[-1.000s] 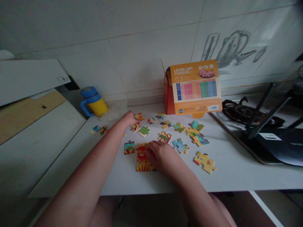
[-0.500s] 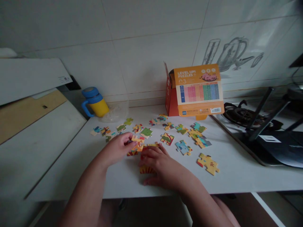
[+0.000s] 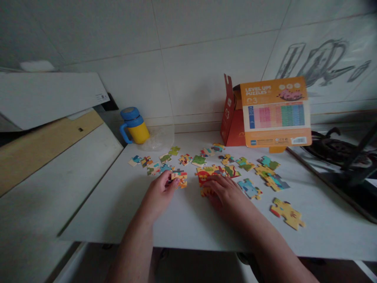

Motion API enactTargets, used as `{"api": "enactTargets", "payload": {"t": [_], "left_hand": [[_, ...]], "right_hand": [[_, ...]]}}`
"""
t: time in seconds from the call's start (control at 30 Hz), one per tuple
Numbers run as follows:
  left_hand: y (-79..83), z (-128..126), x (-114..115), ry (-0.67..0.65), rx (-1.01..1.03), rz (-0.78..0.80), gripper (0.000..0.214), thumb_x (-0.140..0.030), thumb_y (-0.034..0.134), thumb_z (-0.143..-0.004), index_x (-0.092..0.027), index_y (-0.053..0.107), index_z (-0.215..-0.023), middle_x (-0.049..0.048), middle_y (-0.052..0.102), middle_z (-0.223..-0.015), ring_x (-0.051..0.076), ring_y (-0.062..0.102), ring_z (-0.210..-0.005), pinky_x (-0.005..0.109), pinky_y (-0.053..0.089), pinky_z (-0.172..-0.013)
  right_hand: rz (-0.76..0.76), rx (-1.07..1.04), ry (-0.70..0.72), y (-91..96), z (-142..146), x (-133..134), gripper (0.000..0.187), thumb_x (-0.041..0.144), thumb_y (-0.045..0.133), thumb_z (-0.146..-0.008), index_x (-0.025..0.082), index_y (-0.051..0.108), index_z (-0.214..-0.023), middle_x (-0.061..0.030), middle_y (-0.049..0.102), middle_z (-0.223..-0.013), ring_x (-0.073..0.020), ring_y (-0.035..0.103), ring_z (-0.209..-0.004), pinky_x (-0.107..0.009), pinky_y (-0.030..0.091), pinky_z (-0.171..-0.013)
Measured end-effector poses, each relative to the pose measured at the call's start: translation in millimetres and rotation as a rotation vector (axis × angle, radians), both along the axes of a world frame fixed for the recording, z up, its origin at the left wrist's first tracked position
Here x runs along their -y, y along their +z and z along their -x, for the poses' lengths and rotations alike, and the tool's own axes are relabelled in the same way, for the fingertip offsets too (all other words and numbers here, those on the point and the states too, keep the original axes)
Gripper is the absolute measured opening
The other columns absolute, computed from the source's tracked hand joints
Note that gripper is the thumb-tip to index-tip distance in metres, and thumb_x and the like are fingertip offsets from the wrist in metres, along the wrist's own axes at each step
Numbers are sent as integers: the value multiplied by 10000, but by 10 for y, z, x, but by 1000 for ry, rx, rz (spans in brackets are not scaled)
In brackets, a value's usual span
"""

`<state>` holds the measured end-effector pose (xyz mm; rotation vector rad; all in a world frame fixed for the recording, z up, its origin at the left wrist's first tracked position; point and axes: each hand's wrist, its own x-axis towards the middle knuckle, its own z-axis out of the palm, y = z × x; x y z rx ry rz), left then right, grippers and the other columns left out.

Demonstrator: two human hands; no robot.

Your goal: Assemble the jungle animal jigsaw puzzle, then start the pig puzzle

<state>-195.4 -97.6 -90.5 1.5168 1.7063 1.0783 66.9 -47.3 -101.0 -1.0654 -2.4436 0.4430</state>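
Note:
My left hand (image 3: 160, 192) pinches a small orange and red jigsaw piece (image 3: 182, 180) between thumb and fingers, just above the white tabletop. To its right, my right hand (image 3: 228, 192) lies over a few red and yellow jigsaw pieces (image 3: 203, 175) that sit together on the table. Its fingers rest flat on them and cover part of the picture; the thumb is mostly hidden. A piece with a green and red pattern (image 3: 231, 171) lies beside the right fingers. Nearby, a light-blue piece (image 3: 249, 188) is just right of that hand.
Several loose pieces, including a green one (image 3: 199, 160) and a large yellow one (image 3: 288, 213), spread across the table (image 3: 176, 232). Behind stand an orange puzzle box (image 3: 275, 137), a blue and yellow mug (image 3: 140, 131) and a clear plastic bag (image 3: 160, 139). A gas burner (image 3: 338, 149) is at right.
The view has swung left. My right hand and the red and yellow pieces under it have moved away from the table's front edge. My left hand still holds its piece, now farther from the right hand.

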Motion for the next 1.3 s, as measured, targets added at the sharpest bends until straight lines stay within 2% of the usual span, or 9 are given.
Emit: {"api": "enactTargets", "payload": {"t": [0.17,0.33,0.43,0.53,0.67,0.87,1.03,1.17,1.3], "left_hand": [[67,-94,99,-115,118,-32,241,-455,686,-986,-217,653,-973,21,712,-923,176,670,-844,264,520,-752],[157,-184,146,-233,138,-37,274,-464,734,-961,-206,681,-886,28,707,-884,179,660,-824,275,520,-747],[229,-182,172,-280,54,-38,250,-465,754,-954,-218,721,-960,37,743,-952,191,685,-870,286,540,-770],[306,-35,223,-163,-130,-71,272,-473,662,-1021,-254,706,-1175,58,760,-1173,219,712,-1068,338,564,-944],[344,418,245,49,-491,-146,306,-411,514,-1085,-258,654,-1309,93,684,-1415,267,595,-1375,459,414,-1227],[93,1017,72,140,-546,-35,486,-447,398,-1095,-179,558,-1467,158,596,-1555,282,537,-1469,486,389,-1261],[-77,1044,22,177,-640,186,578,-466,376,-1081,-128,518,-1528,197,576,-1570,305,514,-1495,476,382,-1271],[-75,1031,9,203,-689,136,540,-444,369,-1076,-130,555,-1473,190,623,-1513,293,555,-1450,451,393,-1264],[-75,1050,-15,174,-660,160,586,-536,351,-1074,-158,550,-1475,170,485,-1658,295,375,-1592,477,299,-1312]], "right_hand": [[32,-225,21,103,30,77,463,347,658,-1020,239,577,-1463,-150,675,-1412,-302,655,-1291,-523,537,-1091],[93,-292,159,216,70,135,154,307,604,-1054,255,700,-1163,-61,776,-1085,-213,740,-996,-361,596,-876],[83,-301,186,220,62,141,145,273,565,-1063,243,698,-1013,-44,766,-975,-182,729,-864,-306,585,-777],[-4,-263,134,158,36,119,140,246,561,-1042,233,698,-1068,-71,771,-1025,-214,735,-908,-343,596,-811],[-133,-197,95,99,23,95,169,227,566,-1024,215,698,-1129,-101,777,-1066,-267,739,-973,-423,596,-868],[-52,-226,147,147,23,130,141,248,550,-1048,235,687,-1080,-71,766,-1024,-217,733,-925,-348,588,-808],[-23,-217,116,98,-11,116,140,244,561,-1029,231,685,-1092,-80,754,-1040,-223,722,-921,-357,583,-810],[-47,-194,105,85,-7,108,122,246,566,-1020,234,677,-1068,-78,752,-1014,-230,718,-905,-356,576,-802],[-25,-190,121,111,4,125,107,248,566,-1024,241,668,-1059,-69,749,-1008,-223,714,-900,-340,567,-792]]}}
